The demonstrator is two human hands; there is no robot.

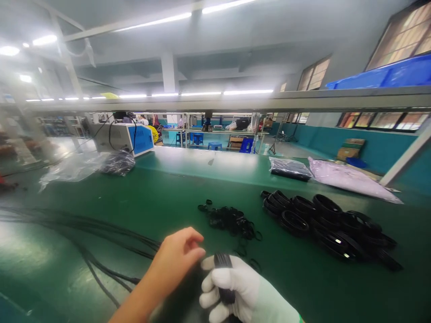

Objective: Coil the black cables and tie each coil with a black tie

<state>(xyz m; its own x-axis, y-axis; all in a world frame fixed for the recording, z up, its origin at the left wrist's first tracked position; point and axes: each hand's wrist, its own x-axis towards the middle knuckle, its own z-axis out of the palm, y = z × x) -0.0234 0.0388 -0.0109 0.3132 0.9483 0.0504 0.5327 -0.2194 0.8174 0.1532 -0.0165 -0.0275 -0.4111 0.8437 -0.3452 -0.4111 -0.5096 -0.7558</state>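
Green bench (161,188): the whole work area is carried by it, with the piled parts and both hands above its near side.
Large black rings (325,224): heaped on the right side of the bench, well apart from both hands.
Black cables (88,256): spread over the left side, running in toward the bare forearm, by which they are partly hidden.
Small black bands (232,220): scattered in a loose pile just beyond the hands, between them and the bench's far edge.
Right hand (240,278): covered by a white glove; its fingers are closed around the black ribbed piece, with the thumb laid across it.
Left hand (180,249): bare; its fingers are loosely curled and parted from the thumb, with nothing seen in them.
Black ribbed piece (222,260): held in the gloved fingers, just to the right of the bare ones and slightly nearer the wearer; its long axis is seen running nearly up and down, the upper end left exposed.
Gap: the upper end is approached most closely by the left thumb, seemingly without contact.
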